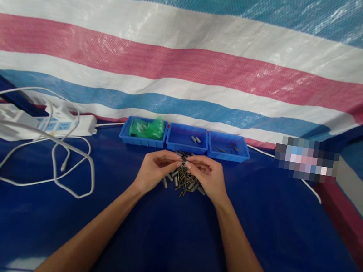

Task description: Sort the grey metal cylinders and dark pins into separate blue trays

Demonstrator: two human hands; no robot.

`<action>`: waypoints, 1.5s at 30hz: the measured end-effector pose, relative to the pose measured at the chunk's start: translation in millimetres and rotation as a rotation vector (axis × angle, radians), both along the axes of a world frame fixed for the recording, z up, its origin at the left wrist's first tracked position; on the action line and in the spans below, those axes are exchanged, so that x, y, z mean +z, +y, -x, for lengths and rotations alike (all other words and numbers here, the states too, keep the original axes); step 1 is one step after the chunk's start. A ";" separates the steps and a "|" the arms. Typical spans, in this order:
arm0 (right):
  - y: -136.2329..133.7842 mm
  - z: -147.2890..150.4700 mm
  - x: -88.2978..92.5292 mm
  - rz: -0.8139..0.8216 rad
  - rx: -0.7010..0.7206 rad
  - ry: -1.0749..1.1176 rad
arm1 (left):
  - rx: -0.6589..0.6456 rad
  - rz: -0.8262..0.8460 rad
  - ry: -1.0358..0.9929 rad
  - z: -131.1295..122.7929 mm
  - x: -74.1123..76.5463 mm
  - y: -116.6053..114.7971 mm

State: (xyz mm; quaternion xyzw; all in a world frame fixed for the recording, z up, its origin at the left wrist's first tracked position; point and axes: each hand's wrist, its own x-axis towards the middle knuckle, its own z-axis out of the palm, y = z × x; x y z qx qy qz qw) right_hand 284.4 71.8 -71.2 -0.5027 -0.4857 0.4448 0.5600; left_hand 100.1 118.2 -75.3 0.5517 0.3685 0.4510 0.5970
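My left hand (154, 168) and my right hand (209, 177) come nearly fingertip to fingertip, in front of me over the middle of a glossy dark blue table (165, 239). On each, the fingers are curled and the thumb is brought close to the index finger, as in a pinch; the tips are too small and crowded for me to tell what they grip.

Between and just below my hands lies a loose pile of small metal parts (184, 185), thin brass-coloured pins mixed with short silver-grey cylinders.

Just beyond my fingers, three shallow rectangular blue plastic trays stand in a row. The left tray (142, 141) holds crumpled green plastic (156, 127), the middle tray (186, 148) two short grey cylinders (195, 139), and the right tray (228, 157) a few thin dark pieces (234, 147).

Farther out on my left sits a white power strip (84, 126), with a looped white cable (90, 177) spread on the table near it. On my far right, a pixelated patch (305, 159) hides something, and a white cord (312, 191) runs out below it.

Behind everything hangs a shiny woven plastic sheet (192, 66) striped in blue, white and red
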 end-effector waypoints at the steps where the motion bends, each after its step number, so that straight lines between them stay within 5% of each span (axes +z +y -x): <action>1: 0.0 0.4 0.4 0.007 0.006 0.022 | -0.009 -0.015 0.008 0.3 0.3 -0.3; 8: 1.9 -6.6 3.4 0.045 -0.066 0.073 | -0.020 -0.283 0.278 11.6 5.6 6.1; 12: 4.1 -17.3 2.4 -0.068 -0.345 -0.015 | -0.011 -0.529 0.583 25.5 0.8 18.1; 18: 6.2 -30.6 -4.3 -0.157 -0.614 -0.209 | -0.048 -0.565 0.672 36.4 -6.8 27.4; 38: 6.7 -25.3 -3.4 -0.119 -0.515 -0.135 | -0.198 -0.751 0.871 35.9 -6.2 26.6; 45: 6.1 -20.4 -3.6 -0.087 -0.471 -0.143 | -0.149 -0.757 0.923 35.4 -9.7 26.6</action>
